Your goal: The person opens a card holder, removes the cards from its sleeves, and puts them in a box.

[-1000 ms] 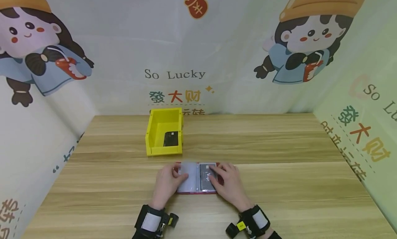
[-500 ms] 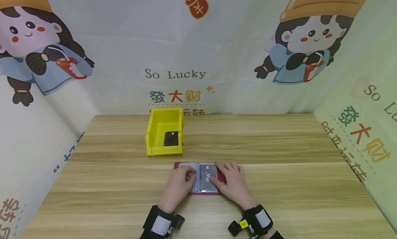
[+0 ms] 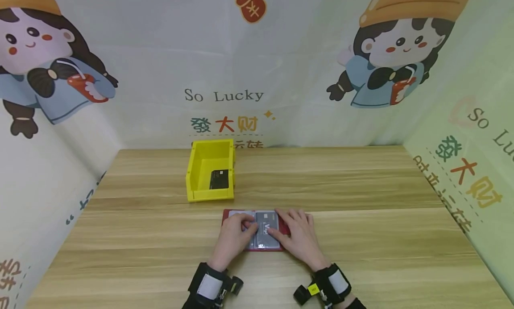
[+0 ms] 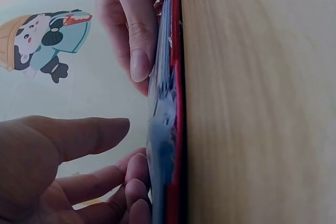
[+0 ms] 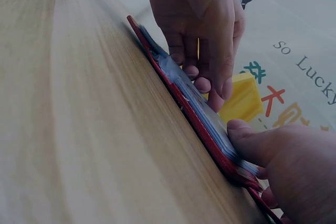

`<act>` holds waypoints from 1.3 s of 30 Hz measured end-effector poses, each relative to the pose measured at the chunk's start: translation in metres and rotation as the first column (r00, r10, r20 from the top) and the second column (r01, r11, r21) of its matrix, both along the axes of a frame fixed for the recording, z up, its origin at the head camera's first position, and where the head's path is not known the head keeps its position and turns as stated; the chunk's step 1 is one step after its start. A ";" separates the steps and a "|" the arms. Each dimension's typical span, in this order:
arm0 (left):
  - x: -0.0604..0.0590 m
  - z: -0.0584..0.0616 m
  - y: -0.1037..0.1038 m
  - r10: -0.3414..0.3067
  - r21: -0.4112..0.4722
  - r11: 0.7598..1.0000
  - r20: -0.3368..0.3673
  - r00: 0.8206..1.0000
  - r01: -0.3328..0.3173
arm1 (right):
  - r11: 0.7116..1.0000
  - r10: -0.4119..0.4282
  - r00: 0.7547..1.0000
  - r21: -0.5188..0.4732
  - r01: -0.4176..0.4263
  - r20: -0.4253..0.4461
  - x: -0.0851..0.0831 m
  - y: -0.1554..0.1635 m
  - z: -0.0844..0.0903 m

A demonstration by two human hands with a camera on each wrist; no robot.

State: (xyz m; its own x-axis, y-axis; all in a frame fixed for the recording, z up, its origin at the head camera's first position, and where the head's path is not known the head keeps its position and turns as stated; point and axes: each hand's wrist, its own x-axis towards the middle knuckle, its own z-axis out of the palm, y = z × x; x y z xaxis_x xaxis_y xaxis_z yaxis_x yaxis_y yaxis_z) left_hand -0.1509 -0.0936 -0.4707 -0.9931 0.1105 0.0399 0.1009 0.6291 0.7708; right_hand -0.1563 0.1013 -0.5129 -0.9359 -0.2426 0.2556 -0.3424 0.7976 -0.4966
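The left hand's fingers [image 3: 246, 223] lie fairly straight, tips pressing on the clear plastic sleeves of an open red card holder [image 3: 257, 231]; they curl round nothing. The right hand's fingers [image 3: 281, 224] are likewise spread flat on the right page, over a dark card [image 3: 266, 228] in its sleeve. The left hand [image 3: 233, 237] and right hand [image 3: 301, 237] flank the holder, which lies flat near the middle of the tabletop's [image 3: 361, 220] front edge.

It looks light and thin: floppy, slick sleeves on a stiffer red cover. The card is likely stiff and smooth, best pinched by an exposed edge while the other hand pins the page.

Behind, toward the back edge, a yellow bin [image 3: 201, 175] holds another dark card [image 3: 219, 179].
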 end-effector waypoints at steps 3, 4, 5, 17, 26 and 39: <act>-0.001 -0.001 0.000 0.002 0.003 1.000 0.008 1.000 -0.002 | 1.000 -0.005 1.000 -0.002 0.005 0.001 0.000 0.000 0.001; -0.002 -0.001 0.000 0.003 0.004 1.000 0.012 1.000 -0.003 | 1.000 -0.008 1.000 -0.002 0.008 0.002 0.000 0.000 0.001; -0.002 -0.001 0.000 0.003 0.004 1.000 0.011 1.000 -0.003 | 1.000 -0.010 1.000 -0.002 0.010 0.002 0.001 0.000 0.001; -0.002 -0.001 -0.001 -0.003 0.028 1.000 0.021 1.000 0.002 | 1.000 -0.017 1.000 0.002 0.017 -0.009 0.001 0.000 0.002; -0.003 -0.002 -0.003 -0.010 0.065 0.998 0.006 1.000 0.009 | 1.000 -0.012 1.000 0.003 0.012 -0.002 0.001 0.000 0.003; -0.003 0.000 -0.006 -0.031 0.133 0.991 0.037 0.999 0.026 | 1.000 -0.012 1.000 0.006 0.012 0.003 0.001 -0.002 0.002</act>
State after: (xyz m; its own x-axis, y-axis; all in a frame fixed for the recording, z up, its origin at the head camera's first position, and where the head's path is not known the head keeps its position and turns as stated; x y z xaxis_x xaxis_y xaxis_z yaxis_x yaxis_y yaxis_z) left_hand -0.1538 -0.1000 -0.4703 -0.9907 0.1352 0.0172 0.0855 0.5182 0.8510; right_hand -0.1557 0.0997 -0.5105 -0.9395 -0.2327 0.2515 -0.3312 0.8049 -0.4924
